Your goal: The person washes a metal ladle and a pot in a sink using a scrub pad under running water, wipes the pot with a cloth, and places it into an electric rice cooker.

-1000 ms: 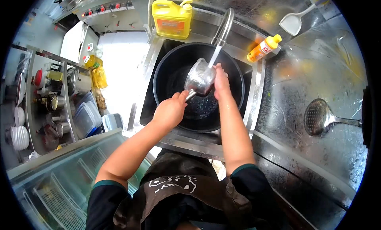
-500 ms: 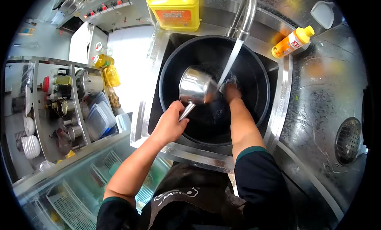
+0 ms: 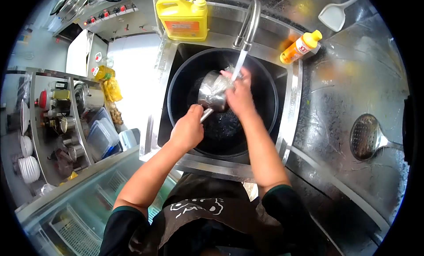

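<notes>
My left hand is closed around the handle of a shiny steel saucepan. The saucepan is tilted on its side over a large black tub, its mouth facing right. At that mouth is my right hand, wet and blurred by motion; whether its fingers hold anything cannot be made out. Water runs from the faucet onto the right hand and the pan's rim. Dark water lies in the tub, which sits in a steel sink.
Behind the sink stand a yellow jug and an orange bottle. A white spatula and a perforated skimmer lie on the wet steel counter at right. Shelves at left hold plastic containers and plates.
My right hand has risen out of the tub's water to the saucepan's mouth. The left hand keeps its hold on the handle. The whole view has shifted slightly.
</notes>
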The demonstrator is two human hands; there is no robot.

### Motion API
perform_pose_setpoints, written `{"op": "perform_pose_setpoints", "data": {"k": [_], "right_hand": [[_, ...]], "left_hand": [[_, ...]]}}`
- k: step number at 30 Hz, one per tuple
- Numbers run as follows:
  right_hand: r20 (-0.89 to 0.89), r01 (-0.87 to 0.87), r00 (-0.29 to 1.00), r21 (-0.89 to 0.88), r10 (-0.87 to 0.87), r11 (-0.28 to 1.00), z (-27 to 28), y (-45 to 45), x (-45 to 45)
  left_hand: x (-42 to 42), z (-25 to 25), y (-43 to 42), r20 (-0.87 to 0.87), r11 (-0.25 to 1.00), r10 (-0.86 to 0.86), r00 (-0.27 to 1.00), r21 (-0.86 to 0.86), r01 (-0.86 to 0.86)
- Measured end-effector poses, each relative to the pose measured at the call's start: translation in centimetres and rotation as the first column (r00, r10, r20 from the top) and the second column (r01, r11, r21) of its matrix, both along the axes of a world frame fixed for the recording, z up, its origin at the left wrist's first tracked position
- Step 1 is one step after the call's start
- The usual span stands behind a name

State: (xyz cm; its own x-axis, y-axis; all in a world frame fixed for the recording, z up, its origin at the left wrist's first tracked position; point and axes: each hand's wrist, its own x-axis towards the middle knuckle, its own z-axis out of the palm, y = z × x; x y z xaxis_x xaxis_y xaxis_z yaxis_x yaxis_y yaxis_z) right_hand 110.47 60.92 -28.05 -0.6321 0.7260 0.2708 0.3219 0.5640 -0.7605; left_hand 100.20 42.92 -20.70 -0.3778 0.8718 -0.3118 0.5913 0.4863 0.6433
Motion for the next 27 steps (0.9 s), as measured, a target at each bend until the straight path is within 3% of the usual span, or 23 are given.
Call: {"op": "perform_pose_setpoints", "data": {"k": [1,2,3,4,5,6,7,10,11,14,15,18,19,20,21,22,24,25,26,27], "right_hand": [[-0.089,-0.079,0.994,-0.236,0.060,0.969,-2.9,2.4,0.1],[-0.188,-0.167,0.979,-0.508,0.081,0.845,-4.1,3.4,0.7],[-0.264,-0.220,0.964,-0.728,0.030,0.650,-4.3,4.2,1.0],[-0.312,-0.275,0.948,-0.901,-0.060,0.335,-4.5,4.7,1.8],[-0.328,-0.335,0.931,-0.942,-0.159,-0.020,-4.7,5.2,2.4],[-0.085,-0.111,0.959,-0.991,-0.270,-0.081,-5.4,4.7,3.0],[-0.137,-0.156,0.950,-0.987,-0.279,-0.046,-5.3,4.3,3.3],[-0.284,-0.290,0.915,-0.957,-0.287,0.021,-4.2,3.7,3.4],[-0.327,-0.332,0.900,-0.943,-0.288,0.033,-3.6,3.3,3.6],[-0.371,-0.344,0.929,-0.863,-0.001,0.370,-2.8,2.8,2.1],[-0.362,-0.325,0.931,-0.886,-0.056,0.331,-4.9,3.4,2.1],[-0.460,-0.339,0.886,-0.724,-0.054,0.601,2.0,-0.2,1.6],[-0.340,-0.279,0.931,-0.438,0.129,0.855,1.1,-1.8,1.2],[-0.148,-0.255,0.959,-0.068,0.243,0.965,0.3,-3.5,1.2],[0.099,-0.268,0.962,0.181,0.254,0.946,4.1,-4.9,1.4],[0.082,-0.230,0.972,0.181,0.219,0.956,3.8,-4.8,1.2],[-0.013,-0.197,0.980,-0.128,0.197,0.972,0.1,-2.1,0.9],[-0.204,-0.263,0.965,-0.737,0.166,0.622,0.2,-0.4,0.8],[-0.125,-0.184,0.976,-0.911,0.178,0.369,1.6,0.9,0.9],[-0.042,-0.148,0.979,-0.824,0.202,0.547,1.3,0.2,1.0]], "left_hand": [[0.4,0.5,-0.1,-0.002,0.999,-0.038,0.999,0.014,0.038],[0.7,0.8,-0.2,-0.004,0.997,-0.075,0.997,0.034,0.076],[0.7,0.4,-0.2,-0.037,0.995,-0.093,0.995,0.035,0.095],[0.8,0.1,-0.2,0.019,0.995,-0.087,0.996,0.053,0.086],[0.7,-0.2,-0.2,0.075,0.995,-0.082,0.994,0.071,0.076],[0.6,-0.2,0.0,0.127,0.994,-0.073,0.989,0.088,0.062],[0.6,3.0,1.4,0.479,0.959,0.222,0.849,-0.267,-0.101],[0.5,1.6,0.7,0.868,0.867,0.405,0.286,-0.264,-0.424],[0.2,1.5,0.6,0.918,0.878,0.368,0.146,-0.292,-0.378],[-0.4,-1.3,0.8,0.939,0.932,0.337,-0.065,-0.343,-0.120],[-0.2,-1.2,1.0,0.938,0.931,0.329,-0.110,-0.342,-0.130],[0.2,-2.1,1.9,0.882,0.886,0.426,0.200,-0.363,-0.287],[0.3,-2.2,2.0,0.862,0.883,0.441,0.252,-0.366,-0.292],[0.6,-2.2,2.1,0.839,0.882,0.452,0.303,-0.370,-0.292],[0.9,-2.2,2.4,0.815,0.883,0.457,0.357,-0.367,-0.292],[1.4,-2.7,2.2,0.826,0.881,0.448,0.342,-0.342,-0.327],[2.6,-1.9,1.5,0.833,0.893,0.421,0.360,-0.309,-0.327],[3.0,-1.7,1.4,0.838,0.905,0.409,0.360,-0.321,-0.281],[3.1,-1.7,1.1,0.828,0.900,0.426,0.366,-0.346,-0.265],[3.0,-1.8,1.1,0.818,0.897,0.437,0.373,-0.365,-0.251]]}}
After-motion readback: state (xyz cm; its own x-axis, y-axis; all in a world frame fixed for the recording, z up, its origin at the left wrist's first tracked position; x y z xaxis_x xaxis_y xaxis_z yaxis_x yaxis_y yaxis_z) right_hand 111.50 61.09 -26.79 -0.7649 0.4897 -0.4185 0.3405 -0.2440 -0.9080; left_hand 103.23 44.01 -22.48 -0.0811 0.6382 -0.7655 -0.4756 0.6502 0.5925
